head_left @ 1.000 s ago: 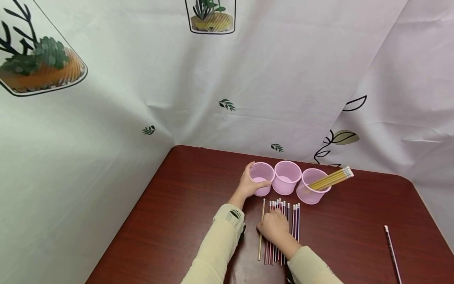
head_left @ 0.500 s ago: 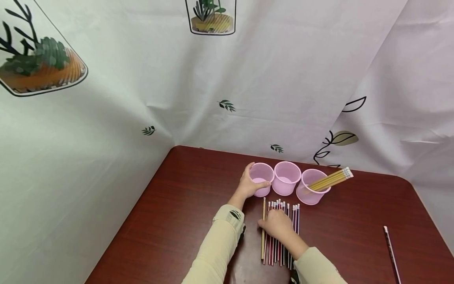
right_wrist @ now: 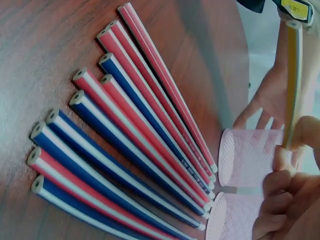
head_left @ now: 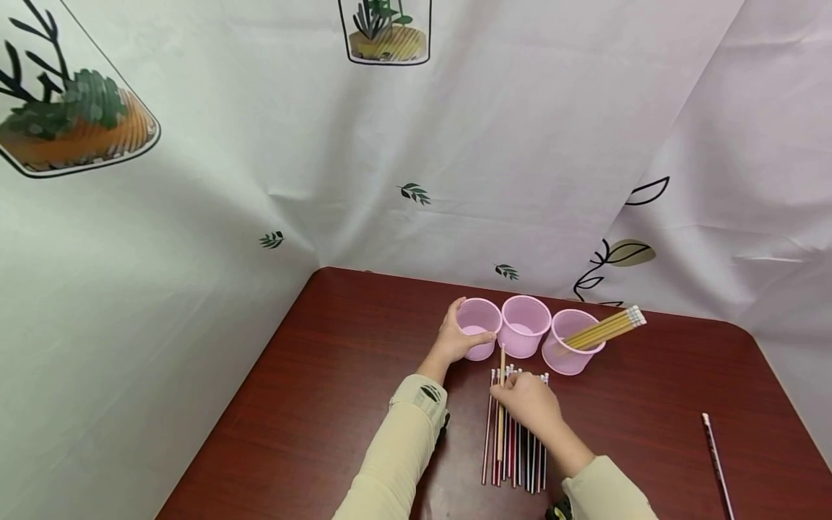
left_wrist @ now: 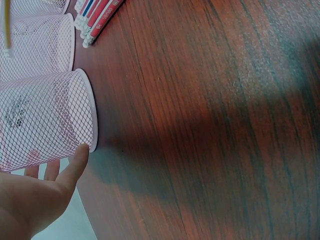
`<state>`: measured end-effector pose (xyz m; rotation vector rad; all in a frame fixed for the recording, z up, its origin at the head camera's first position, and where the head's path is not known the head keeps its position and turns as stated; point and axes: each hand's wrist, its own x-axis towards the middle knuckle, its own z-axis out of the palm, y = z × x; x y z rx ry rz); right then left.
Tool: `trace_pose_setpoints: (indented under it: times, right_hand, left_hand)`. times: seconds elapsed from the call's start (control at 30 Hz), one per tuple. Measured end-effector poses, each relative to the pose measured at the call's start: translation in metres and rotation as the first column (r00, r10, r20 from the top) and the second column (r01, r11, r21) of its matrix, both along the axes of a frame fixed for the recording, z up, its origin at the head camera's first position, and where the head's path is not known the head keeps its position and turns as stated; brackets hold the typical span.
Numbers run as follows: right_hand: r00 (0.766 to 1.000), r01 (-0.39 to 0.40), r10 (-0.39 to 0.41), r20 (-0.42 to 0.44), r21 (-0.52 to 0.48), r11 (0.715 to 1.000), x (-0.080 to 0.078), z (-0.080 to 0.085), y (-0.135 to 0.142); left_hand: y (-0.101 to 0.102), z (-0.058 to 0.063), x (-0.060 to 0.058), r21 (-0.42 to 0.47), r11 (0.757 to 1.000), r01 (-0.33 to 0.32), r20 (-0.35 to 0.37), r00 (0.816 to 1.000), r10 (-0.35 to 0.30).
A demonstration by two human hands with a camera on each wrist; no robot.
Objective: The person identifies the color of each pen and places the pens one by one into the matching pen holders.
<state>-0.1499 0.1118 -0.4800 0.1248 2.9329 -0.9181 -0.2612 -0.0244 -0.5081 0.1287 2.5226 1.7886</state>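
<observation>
In the head view my left hand [head_left: 453,338] holds the leftmost pink mesh cup [head_left: 481,352], thumb at the near side and fingers at the far left. The left wrist view shows the thumb against the rim of that cup [left_wrist: 45,117]. My right hand [head_left: 534,403] pinches a yellow pencil [head_left: 501,437] between thumb and fingers, its white eraser end towards the cups. Below this hand lies a row of red and blue striped pencils [right_wrist: 145,130], side by side on the table, partly hidden by the hand in the head view.
The middle pink cup [head_left: 523,343] stands beside the held one. The right cup [head_left: 560,360] contains several yellow pencils [head_left: 601,332] leaning right. A lone dark pencil [head_left: 717,462] lies far right on the brown table [head_left: 325,404]. Patterned white cloth [head_left: 552,144] hangs behind.
My right hand has lifted the yellow pencil from the left of the row and moved right and towards the cups with it. My left hand stays at the left cup.
</observation>
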Motion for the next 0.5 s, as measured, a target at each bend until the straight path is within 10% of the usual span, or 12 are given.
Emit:
trace_pose_setpoints:
  times: [0.5]
  right_hand:
    - [0.962,0.075,-0.143,-0.232,-0.279,0.957,-0.009,0.017,0.017]
  left_hand:
    - [0.000,-0.003,-0.001,-0.014,1.000,0.004,-0.008,1.000,-0.004]
